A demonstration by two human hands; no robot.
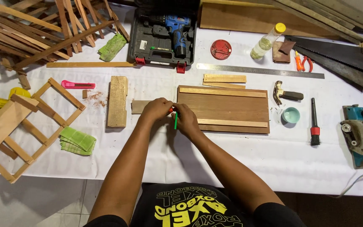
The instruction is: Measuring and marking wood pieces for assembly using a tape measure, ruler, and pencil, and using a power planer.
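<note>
While both hands meet at the left edge of the flat brown rectangular wooden board (pixel 223 109), which lies on the white-covered tabletop (pixel 240 159), they grasp a thin green pencil (pixel 175 121) between them. The left hand (pixel 157 109) is curled with its fingertips pinched at the pencil's orange top end, and the right hand (pixel 186 120) is closed around the same end from the other side, so the green shaft hangs down toward the person, just off the board's left edge. Two pale wooden strips lie along the board's far and near long sides. Just left of the board, partly under the left hand, sits a small grey-brown block (pixel 138 106), and further left stands a pale rough wooden block (pixel 117 101). Beyond the board lie two short pale wooden slats (pixel 224 79) and a long steel ruler (pixel 260 70). To the right of the board lie a claw hammer with a dark handle (pixel 286 94), a small teal bowl (pixel 290 114) and a black brush with a red band (pixel 314 122). Well beyond the board's left end, an open black case holds a blue cordless drill (pixel 176 31).
</note>
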